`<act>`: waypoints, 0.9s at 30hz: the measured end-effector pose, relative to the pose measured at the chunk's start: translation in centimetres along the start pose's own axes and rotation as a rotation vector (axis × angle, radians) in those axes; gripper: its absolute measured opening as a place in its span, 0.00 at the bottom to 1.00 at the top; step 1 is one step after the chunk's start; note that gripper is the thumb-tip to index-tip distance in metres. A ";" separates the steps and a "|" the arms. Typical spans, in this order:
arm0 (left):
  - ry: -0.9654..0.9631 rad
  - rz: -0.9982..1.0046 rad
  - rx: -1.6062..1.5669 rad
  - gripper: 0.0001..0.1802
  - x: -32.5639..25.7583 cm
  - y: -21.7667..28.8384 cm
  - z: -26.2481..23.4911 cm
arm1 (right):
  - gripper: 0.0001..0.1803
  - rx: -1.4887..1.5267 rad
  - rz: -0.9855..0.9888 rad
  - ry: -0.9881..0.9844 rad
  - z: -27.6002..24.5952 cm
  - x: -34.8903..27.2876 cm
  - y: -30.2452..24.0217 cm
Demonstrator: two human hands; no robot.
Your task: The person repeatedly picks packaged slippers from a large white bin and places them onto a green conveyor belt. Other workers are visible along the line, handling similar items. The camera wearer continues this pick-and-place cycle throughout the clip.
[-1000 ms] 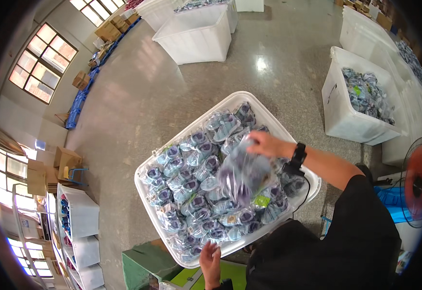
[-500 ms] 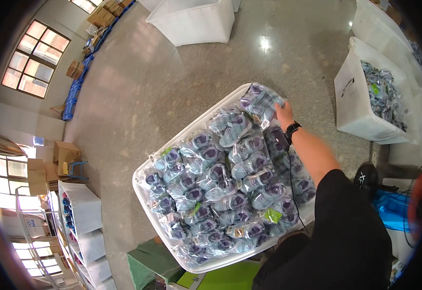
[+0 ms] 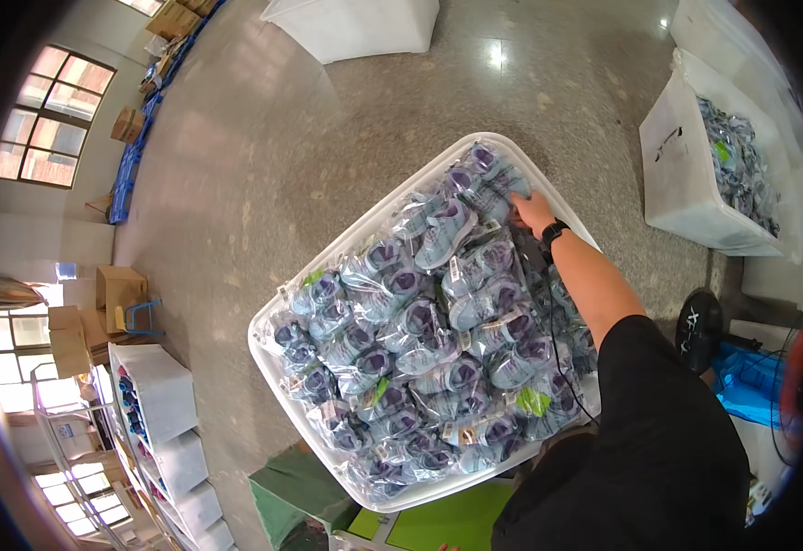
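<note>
My right hand [image 3: 535, 213] reaches to the far right corner of a white bin. Its fingers are closed on the near end of a bagged pair of shoes [image 3: 491, 188], grey-blue with purple linings, in clear plastic. That pair lies on top of the others along the far rim. Several more bagged shoes [image 3: 420, 335] fill the white bin [image 3: 268, 363] in rows. A dark device [image 3: 532, 246] with a black cable sits beside my right wrist. At the lower edge only a sliver of fingertips [image 3: 448, 547] shows, apparently my left hand; the rest is hidden.
Another white bin [image 3: 672, 174] of bagged items stands at the right. A further white bin [image 3: 365, 32] is at the far side. White shelf bins [image 3: 158, 395] and cardboard boxes [image 3: 117, 294] line the left. A green cloth-like cover [image 3: 296, 491] and a lime-green surface [image 3: 447, 519] lie near me.
My right hand has set the bagged pair lower and slightly left, onto the far corner of the pile. The fingertips at the lower edge have come into view. The whole view has shifted slightly.
</note>
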State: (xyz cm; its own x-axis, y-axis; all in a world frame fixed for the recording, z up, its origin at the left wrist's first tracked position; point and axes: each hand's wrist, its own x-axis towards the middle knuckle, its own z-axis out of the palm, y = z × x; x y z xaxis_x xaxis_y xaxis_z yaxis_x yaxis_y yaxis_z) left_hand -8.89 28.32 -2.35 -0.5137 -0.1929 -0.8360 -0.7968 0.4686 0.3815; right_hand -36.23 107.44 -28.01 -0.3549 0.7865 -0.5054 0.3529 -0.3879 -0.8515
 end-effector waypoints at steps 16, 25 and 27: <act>-0.019 0.048 -0.160 0.25 0.8 -7.9 -3.8 | 0.12 0.042 0.119 -0.171 -9.5 -19.0 4.6; 0.167 0.385 -0.007 0.28 4.8 -14.8 -12.6 | 0.11 0.066 -0.039 -0.345 -8.5 -35.9 10.9; 0.231 0.452 -0.005 0.29 5.6 -17.4 -15.9 | 0.14 0.056 -0.037 -0.418 -7.0 -39.6 13.2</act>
State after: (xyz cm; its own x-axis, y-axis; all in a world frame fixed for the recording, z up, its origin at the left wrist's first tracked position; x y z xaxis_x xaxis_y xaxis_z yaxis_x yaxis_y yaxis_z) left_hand -2.89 5.39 -7.38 -0.8642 -0.1573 -0.4780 -0.4795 0.5454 0.6875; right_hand -11.45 74.60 -18.24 -0.6915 0.5422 -0.4774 0.2899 -0.3971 -0.8708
